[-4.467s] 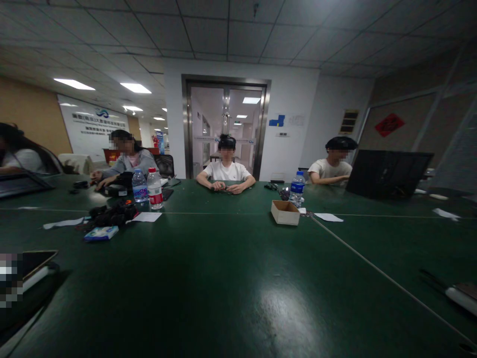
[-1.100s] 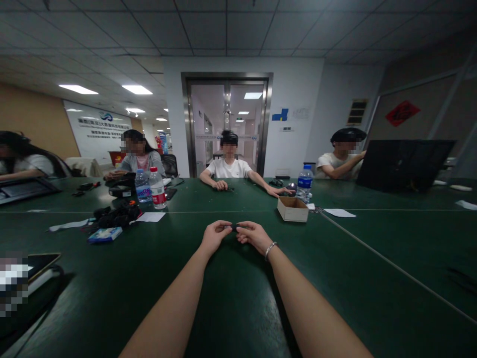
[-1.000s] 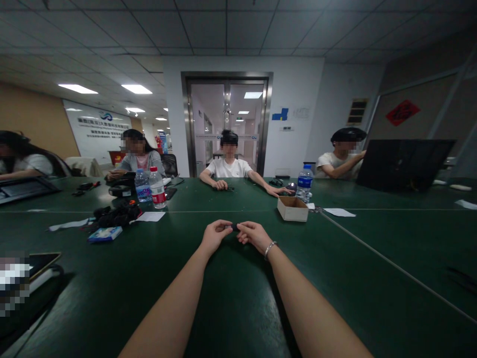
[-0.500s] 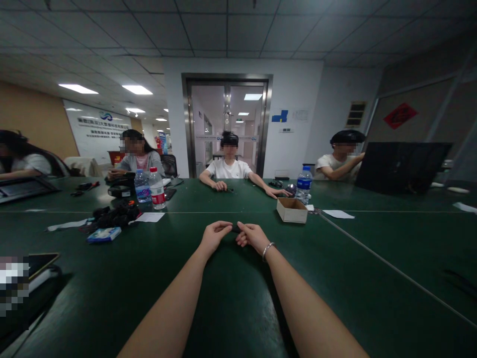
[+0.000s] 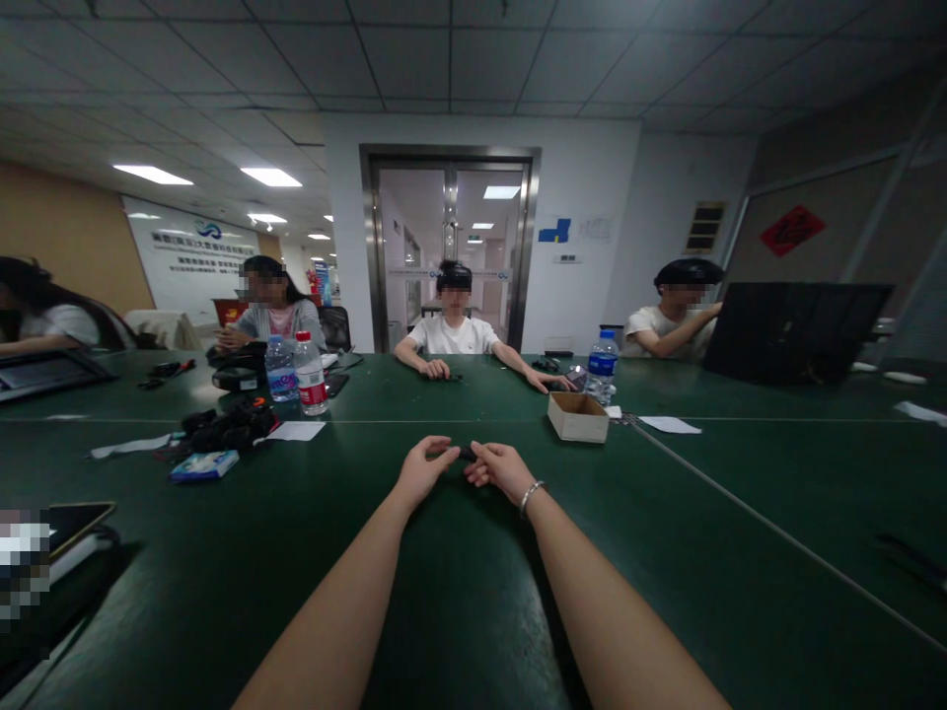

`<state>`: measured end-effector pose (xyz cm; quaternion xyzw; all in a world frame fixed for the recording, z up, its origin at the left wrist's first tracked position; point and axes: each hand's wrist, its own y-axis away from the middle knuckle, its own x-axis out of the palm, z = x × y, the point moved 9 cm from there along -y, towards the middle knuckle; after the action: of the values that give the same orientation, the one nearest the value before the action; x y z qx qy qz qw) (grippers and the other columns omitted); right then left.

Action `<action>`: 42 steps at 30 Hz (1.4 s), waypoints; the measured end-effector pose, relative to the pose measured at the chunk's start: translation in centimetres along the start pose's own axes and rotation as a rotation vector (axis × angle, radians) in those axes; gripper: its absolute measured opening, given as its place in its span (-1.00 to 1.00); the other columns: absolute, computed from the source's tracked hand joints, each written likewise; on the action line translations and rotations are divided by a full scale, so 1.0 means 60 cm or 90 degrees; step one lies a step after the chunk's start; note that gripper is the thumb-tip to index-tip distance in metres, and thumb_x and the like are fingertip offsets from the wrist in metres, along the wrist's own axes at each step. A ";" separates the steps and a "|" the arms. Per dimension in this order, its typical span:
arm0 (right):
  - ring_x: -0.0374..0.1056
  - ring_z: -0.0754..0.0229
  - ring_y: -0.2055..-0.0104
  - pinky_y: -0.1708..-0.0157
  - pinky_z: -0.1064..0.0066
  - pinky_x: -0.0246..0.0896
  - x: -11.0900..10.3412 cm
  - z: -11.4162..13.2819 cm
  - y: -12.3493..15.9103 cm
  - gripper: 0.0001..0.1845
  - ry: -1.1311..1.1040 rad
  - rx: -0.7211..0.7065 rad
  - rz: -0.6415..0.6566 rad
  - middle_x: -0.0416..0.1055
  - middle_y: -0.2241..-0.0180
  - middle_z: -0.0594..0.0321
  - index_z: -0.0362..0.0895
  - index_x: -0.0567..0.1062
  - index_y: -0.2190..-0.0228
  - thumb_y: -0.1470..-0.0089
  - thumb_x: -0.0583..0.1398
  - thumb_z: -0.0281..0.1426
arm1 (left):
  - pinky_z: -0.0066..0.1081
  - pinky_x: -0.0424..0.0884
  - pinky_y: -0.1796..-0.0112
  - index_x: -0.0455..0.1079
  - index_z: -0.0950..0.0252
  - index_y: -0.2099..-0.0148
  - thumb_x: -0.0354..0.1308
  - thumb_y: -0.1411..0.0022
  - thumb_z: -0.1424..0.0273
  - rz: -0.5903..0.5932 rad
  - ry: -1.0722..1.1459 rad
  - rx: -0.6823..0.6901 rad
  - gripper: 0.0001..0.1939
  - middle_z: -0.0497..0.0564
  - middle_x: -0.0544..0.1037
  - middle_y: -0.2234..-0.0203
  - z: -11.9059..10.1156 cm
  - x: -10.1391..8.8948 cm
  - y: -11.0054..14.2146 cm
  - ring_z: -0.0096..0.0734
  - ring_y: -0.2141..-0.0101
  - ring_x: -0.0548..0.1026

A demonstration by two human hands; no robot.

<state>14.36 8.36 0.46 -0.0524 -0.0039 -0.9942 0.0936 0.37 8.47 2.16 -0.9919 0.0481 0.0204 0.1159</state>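
Between my two hands is a small black object (image 5: pixel 467 454), mostly covered by fingers and too small to name. My left hand (image 5: pixel 427 471) pinches its left end between thumb and fingertips. At its other end, my right hand (image 5: pixel 501 468) grips it with thumb and index finger, the remaining fingers curled below. A silvery bracelet (image 5: pixel 531 496) circles my right wrist. Both hands are just above or resting on the dark green table (image 5: pixel 473 572); I cannot tell which.
An open cardboard box (image 5: pixel 578 424) stands right of my hands, beside a blue-labelled water bottle (image 5: pixel 602 365). Two bottles, a black cable heap (image 5: pixel 229 424) and a blue-white packet (image 5: pixel 204 465) lie to the left. Opposite sits a person (image 5: pixel 454 330); a black monitor (image 5: pixel 795 330) stands at right.
My hands keep nearly the same place and grip. Slightly more of the black object shows between my fingertips. The whole view has shifted very slightly.
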 end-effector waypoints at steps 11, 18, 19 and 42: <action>0.38 0.27 0.63 0.66 0.58 0.29 -0.003 -0.003 -0.005 -0.74 -0.010 -0.002 -0.007 0.45 0.59 0.05 -0.27 0.33 0.50 -0.10 0.16 -0.33 | -0.41 0.35 0.21 0.35 0.32 0.15 0.30 0.12 0.26 0.051 0.001 0.079 -0.55 0.08 0.45 0.24 -0.013 0.007 0.000 -0.38 0.26 0.45; 0.38 0.26 0.62 0.66 0.58 0.30 -0.002 -0.005 -0.005 -0.75 0.001 0.000 -0.002 0.44 0.59 0.07 -0.28 0.36 0.49 -0.08 0.17 -0.33 | -0.51 0.27 0.53 0.34 0.39 0.29 0.09 -0.05 0.10 0.037 -0.056 -0.038 -0.60 0.04 0.44 0.50 0.022 0.009 -0.003 -0.45 0.51 0.41; 0.38 0.26 0.62 0.66 0.57 0.30 -0.003 -0.006 -0.005 -0.75 -0.001 0.000 -0.004 0.44 0.60 0.07 -0.28 0.35 0.50 -0.08 0.18 -0.33 | -0.52 0.26 0.53 0.34 0.38 0.29 0.11 -0.04 0.12 0.045 -0.063 -0.015 -0.62 0.03 0.44 0.49 0.016 0.010 -0.002 -0.46 0.51 0.41; 0.37 0.29 0.63 0.65 0.58 0.30 -0.003 -0.006 -0.008 -0.75 0.007 -0.007 0.000 0.44 0.60 0.07 -0.29 0.37 0.50 -0.07 0.18 -0.34 | -0.54 0.31 0.50 0.34 0.32 0.23 0.18 0.02 0.24 0.058 -0.071 0.041 -0.68 0.01 0.40 0.41 0.001 0.013 0.005 -0.46 0.42 0.38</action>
<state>14.42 8.83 0.06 -0.0472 0.0021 -0.9945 0.0932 1.12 8.12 1.98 -0.9817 0.0872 0.0791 0.1495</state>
